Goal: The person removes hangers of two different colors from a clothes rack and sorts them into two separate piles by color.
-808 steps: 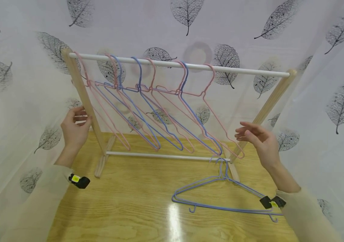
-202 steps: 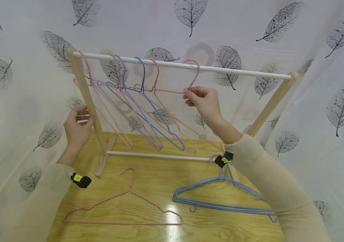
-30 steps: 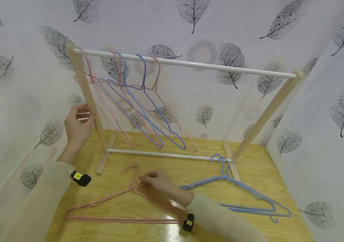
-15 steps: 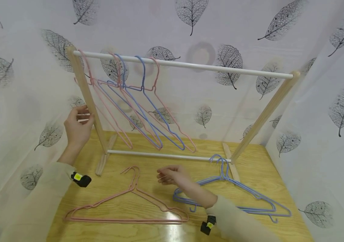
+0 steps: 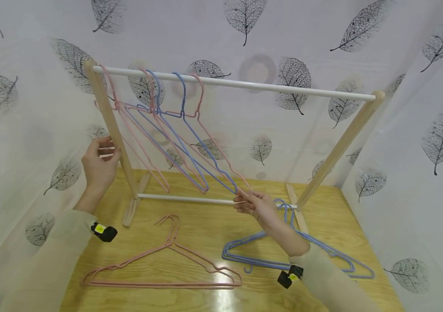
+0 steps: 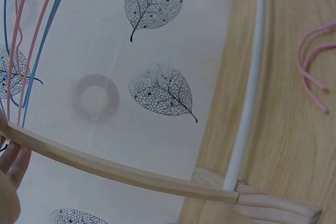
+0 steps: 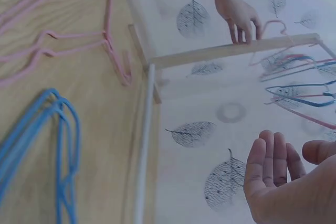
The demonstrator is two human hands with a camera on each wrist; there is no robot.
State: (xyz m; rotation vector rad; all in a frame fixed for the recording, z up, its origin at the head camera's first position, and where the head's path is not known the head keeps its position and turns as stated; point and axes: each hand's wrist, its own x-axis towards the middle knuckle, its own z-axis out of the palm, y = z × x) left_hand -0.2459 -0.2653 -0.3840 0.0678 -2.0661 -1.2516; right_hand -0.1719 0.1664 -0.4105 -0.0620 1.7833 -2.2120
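My left hand point(image 5: 100, 161) grips the left wooden post point(image 5: 109, 112) of a garment rack; in the left wrist view its thumb and fingers lie on either side of the post. My right hand point(image 5: 258, 208), its fingers relaxed and holding nothing, is raised in front of the rack's lower rail, near the low corners of the hanging hangers. On the white top rail point(image 5: 276, 88) hang three pink hangers point(image 5: 215, 138) and two blue hangers point(image 5: 202, 141), all on the left half. Two pink hangers point(image 5: 159, 284) lie overlapped on the table, hooks toward the rack.
Several blue hangers point(image 5: 260, 262) lie stacked on the wooden table point(image 5: 190, 299) at the right, partly under my right forearm. A white lower rail point(image 5: 186, 199) joins the rack's feet. Behind stands a white curtain point(image 5: 221, 26) with a leaf print.
Since the oldest frame, two pink hangers and one blue have gone from rail to table. In the last second my right hand let go of a pink hanger and rose rightward; the left stayed.
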